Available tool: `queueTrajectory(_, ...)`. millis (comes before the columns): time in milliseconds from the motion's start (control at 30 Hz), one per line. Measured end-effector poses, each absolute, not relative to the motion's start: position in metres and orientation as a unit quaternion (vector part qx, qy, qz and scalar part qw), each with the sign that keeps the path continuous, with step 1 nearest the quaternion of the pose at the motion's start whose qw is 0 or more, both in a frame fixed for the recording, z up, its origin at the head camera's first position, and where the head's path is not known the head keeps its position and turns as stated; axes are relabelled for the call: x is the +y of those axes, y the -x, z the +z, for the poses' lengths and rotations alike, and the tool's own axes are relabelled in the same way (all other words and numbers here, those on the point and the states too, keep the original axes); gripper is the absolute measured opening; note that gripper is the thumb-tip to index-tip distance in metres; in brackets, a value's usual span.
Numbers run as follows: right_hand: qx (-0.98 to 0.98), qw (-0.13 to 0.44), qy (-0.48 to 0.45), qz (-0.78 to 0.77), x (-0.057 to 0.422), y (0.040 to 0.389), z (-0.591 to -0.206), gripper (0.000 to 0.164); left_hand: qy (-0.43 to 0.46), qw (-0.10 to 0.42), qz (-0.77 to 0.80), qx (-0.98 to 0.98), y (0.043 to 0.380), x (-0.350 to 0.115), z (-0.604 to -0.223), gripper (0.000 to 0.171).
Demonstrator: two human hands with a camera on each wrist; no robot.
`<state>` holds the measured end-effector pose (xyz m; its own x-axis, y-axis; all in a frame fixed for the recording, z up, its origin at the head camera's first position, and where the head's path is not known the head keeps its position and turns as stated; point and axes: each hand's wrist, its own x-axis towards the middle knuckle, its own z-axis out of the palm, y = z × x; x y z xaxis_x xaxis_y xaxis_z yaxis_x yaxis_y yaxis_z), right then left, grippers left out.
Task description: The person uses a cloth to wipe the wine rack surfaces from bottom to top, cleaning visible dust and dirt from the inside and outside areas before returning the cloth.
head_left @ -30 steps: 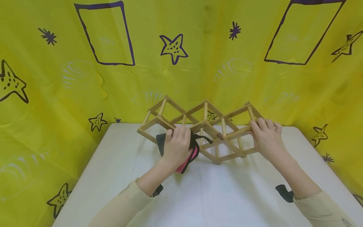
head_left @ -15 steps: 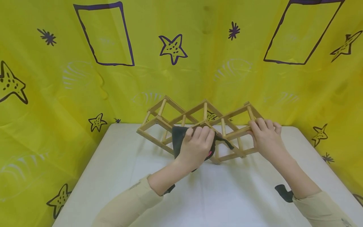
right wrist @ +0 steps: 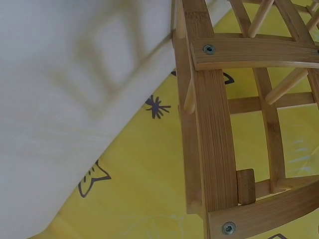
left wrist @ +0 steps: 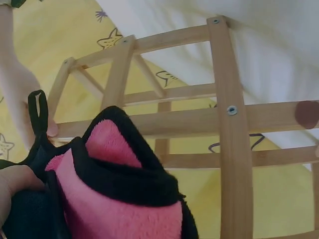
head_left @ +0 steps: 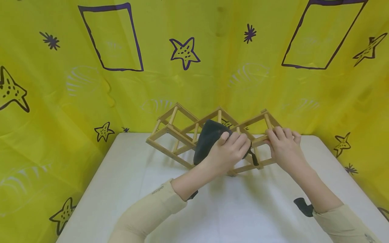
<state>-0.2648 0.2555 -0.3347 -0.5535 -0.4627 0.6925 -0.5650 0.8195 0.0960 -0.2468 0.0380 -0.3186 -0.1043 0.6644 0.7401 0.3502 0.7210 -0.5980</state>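
A folding wooden lattice rack stands near the back of the white table. My left hand grips a dark cloth bunched against the rack's front middle. Up close in the left wrist view, the cloth shows a pink fleecy side, black edging and a hanging loop. The left thumb presses into its dark side. At the rack's right end, my right hand holds a slat with its fingers over the top. In the right wrist view only the rack's end slats show; the hand is hidden.
The white table reaches back to a yellow curtain printed with starfish and frames. Dowels and crossed slats leave diamond-shaped gaps in the rack. A black wrist-worn device sits at the right cuff.
My left hand has slid rightward along the rack with the cloth, from its left part to the middle. The cloth has turned, its dark side now facing up. The right hand stays put.
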Motion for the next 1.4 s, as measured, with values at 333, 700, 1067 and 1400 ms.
queueTrajectory(333, -0.883, 0.365, -0.287, 0.071, 0.256, 0.264, -0.335, 0.052, 0.342, 0.479, 0.212, -0.780, 0.252, 0.041, -0.331, 0.025)
queueTrajectory(700, -0.885, 0.362, -0.284, 0.065, 0.256, 0.263, -0.335, 0.052, 0.379, 0.323, 0.260, -0.828, 0.252, 0.042, -0.332, 0.049)
queueTrajectory(1067, -0.883, 0.363, -0.291, 0.062, 0.257, 0.265, -0.335, 0.052, 0.379, 0.376, 0.270, -0.801, 0.259, 0.043, -0.338, 0.029)
queueTrajectory(1400, -0.879, 0.368, -0.296, 0.062, 0.257, 0.265, -0.335, 0.051, 0.398, 0.415, 0.274, -0.771, 0.269, 0.049, -0.346, 0.021)
